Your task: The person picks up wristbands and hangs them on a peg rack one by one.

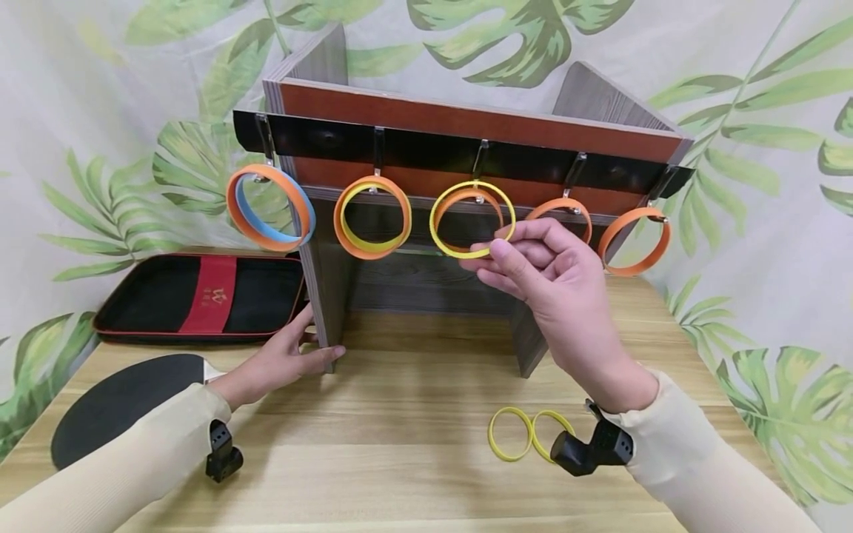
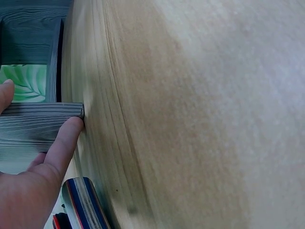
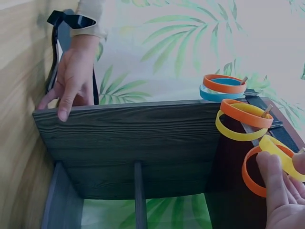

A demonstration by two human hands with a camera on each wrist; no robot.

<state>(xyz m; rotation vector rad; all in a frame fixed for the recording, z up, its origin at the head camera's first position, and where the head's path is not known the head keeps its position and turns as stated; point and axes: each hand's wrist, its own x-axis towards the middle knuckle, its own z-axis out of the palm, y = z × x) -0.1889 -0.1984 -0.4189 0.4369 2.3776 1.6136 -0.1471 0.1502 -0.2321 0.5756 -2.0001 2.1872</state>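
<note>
My right hand (image 1: 560, 285) pinches a yellow wristband (image 3: 276, 147) between thumb and fingers at the middle hook of a wooden rack (image 1: 400, 100). Behind it on that hook hangs an orange wristband (image 3: 247, 180). Low on the rack's left side panel (image 1: 324, 296), my left hand (image 1: 276, 361) grips the front edge, thumb on the inner face and fingers on the outer side. The far-left hook carries an orange band (image 1: 233, 198) with a blue one (image 1: 249, 216); the second holds orange and yellow. Single orange bands hang on the two right hooks.
Two yellow wristbands (image 1: 491, 435) lie on the wooden table (image 1: 373, 459), near my right wrist. At the left are a black table tennis paddle (image 1: 120, 407) and a black case (image 1: 146, 296) with a red strap. A leaf-patterned cloth (image 1: 87, 74) hangs behind the rack.
</note>
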